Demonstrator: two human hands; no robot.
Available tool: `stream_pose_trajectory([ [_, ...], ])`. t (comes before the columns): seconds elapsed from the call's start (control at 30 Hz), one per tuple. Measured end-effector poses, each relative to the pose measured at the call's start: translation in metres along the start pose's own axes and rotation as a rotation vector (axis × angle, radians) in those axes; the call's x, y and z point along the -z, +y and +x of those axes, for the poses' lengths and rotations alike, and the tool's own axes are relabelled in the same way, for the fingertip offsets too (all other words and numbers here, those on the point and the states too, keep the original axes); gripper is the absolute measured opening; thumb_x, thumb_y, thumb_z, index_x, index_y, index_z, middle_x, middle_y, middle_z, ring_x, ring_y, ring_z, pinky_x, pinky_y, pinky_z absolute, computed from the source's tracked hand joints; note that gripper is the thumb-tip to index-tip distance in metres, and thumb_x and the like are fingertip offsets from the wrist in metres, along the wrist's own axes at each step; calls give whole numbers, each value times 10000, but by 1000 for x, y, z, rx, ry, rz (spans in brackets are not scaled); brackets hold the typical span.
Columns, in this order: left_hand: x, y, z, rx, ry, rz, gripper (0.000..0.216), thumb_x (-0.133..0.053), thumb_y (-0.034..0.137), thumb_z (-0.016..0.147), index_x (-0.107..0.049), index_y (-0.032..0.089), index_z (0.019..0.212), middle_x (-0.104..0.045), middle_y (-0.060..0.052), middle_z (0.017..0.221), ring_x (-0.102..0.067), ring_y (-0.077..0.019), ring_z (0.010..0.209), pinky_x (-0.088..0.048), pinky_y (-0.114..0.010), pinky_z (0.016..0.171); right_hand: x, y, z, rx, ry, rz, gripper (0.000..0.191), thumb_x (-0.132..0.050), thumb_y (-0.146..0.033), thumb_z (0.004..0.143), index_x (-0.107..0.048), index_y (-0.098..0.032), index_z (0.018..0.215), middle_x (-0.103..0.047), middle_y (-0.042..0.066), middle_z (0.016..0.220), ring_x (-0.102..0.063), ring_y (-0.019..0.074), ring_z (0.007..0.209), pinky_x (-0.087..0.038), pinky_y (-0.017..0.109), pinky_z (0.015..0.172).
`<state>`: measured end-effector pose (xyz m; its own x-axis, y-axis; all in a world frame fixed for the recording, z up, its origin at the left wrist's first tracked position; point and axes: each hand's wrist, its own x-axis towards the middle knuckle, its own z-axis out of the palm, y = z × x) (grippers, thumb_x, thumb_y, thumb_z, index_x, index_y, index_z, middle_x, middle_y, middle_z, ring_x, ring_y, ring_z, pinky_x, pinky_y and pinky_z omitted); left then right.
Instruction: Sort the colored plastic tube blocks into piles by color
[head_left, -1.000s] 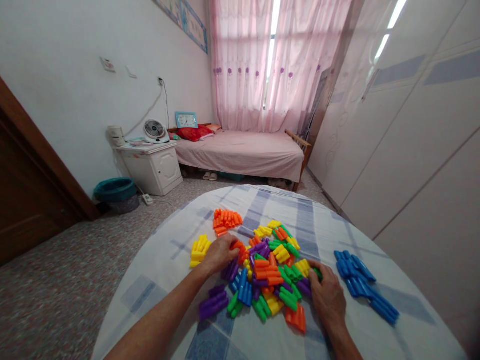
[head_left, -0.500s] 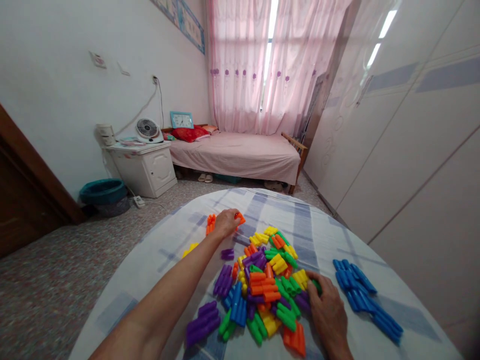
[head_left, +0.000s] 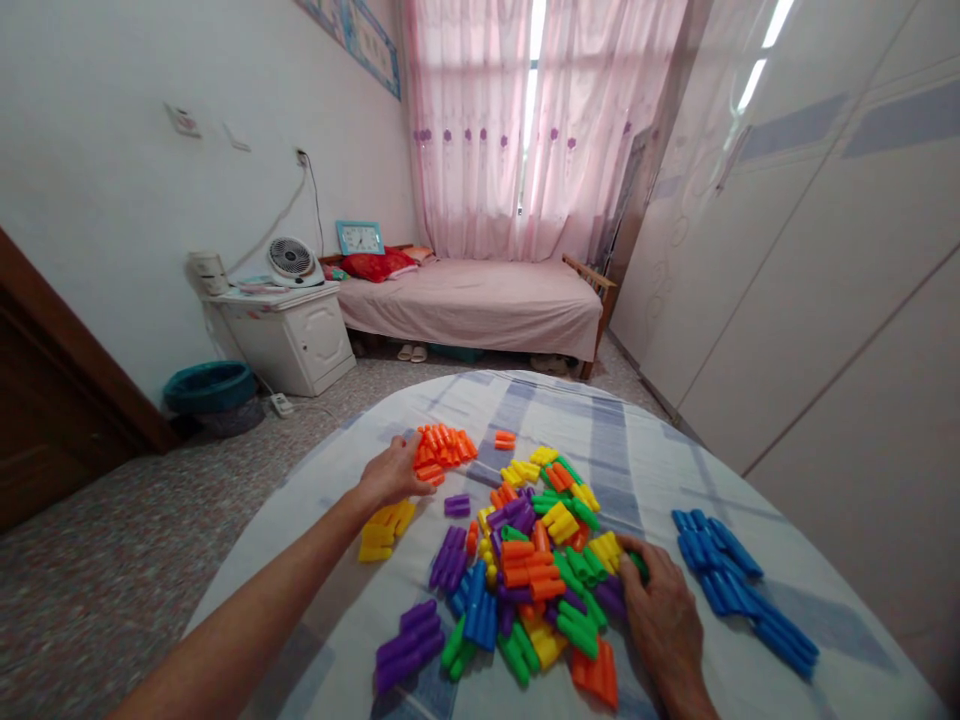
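My left hand (head_left: 394,470) is at the left edge of a group of orange plastic tube blocks (head_left: 448,446), thumb and fingers apart and touching the nearest ones. Yellow tube blocks (head_left: 386,530) lie just below that wrist. My right hand (head_left: 664,605) rests at the right side of a mixed pile of tube blocks (head_left: 532,570), its thumb and fingers curled round a green tube block (head_left: 639,566) that is partly hidden. Purple tube blocks (head_left: 409,645) lie at the pile's left, and a small purple block (head_left: 457,505) sits apart above it.
Blue tube blocks (head_left: 742,590) are grouped at the right on the checked tablecloth (head_left: 622,440). One orange block (head_left: 505,440) lies alone near the back. Beyond the table are a bed (head_left: 480,300), a white cabinet (head_left: 300,335), a bin (head_left: 210,385) and a wardrobe (head_left: 795,250).
My left hand has moved left from the far side of the orange group to its left edge, uncovering the orange blocks and the lone one. My right hand has stayed at the pile.
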<state>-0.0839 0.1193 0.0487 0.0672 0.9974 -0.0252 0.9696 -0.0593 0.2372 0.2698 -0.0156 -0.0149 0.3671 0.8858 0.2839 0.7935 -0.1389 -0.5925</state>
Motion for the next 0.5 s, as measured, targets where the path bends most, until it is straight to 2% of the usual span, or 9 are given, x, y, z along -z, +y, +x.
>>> stream_pose_trajectory([
  [0.07, -4, -2, 6, 18, -46, -53, 764, -734, 452, 545, -439, 198, 1202, -532, -87, 1096, -595, -223, 872, -450, -283, 719, -1, 1, 0, 5, -1, 1, 370, -356, -406, 837, -621, -209, 1004, -643, 70, 1037, -559, 241, 967, -394, 353, 830],
  [0.13, -7, 3, 15, 25, -41, -94, 659, -730, 385, 555, -476, 179, 1128, -547, -80, 1047, -585, -220, 884, -443, -268, 713, -1, 2, 0, 1, -10, 4, 372, -355, -411, 840, -620, -210, 1007, -644, 64, 1034, -559, 238, 969, -396, 352, 833],
  [0.3, -11, 22, 33, 1, -31, -126, 511, -706, 343, 592, -511, 186, 1037, -582, -49, 1008, -577, -196, 892, -436, -233, 687, 0, 3, -1, 6, -7, 4, 368, -344, -391, 846, -619, -218, 1018, -640, 57, 1046, -556, 232, 988, -398, 349, 834],
  [0.5, -11, 44, 52, 15, -10, -86, 623, -715, 368, 609, -478, 162, 1148, -563, -96, 1117, -573, -223, 979, -443, -249, 752, 1, 1, -1, 24, 0, 23, 348, -367, -378, 835, -619, -212, 1008, -643, 63, 1044, -558, 230, 982, -398, 346, 843],
])
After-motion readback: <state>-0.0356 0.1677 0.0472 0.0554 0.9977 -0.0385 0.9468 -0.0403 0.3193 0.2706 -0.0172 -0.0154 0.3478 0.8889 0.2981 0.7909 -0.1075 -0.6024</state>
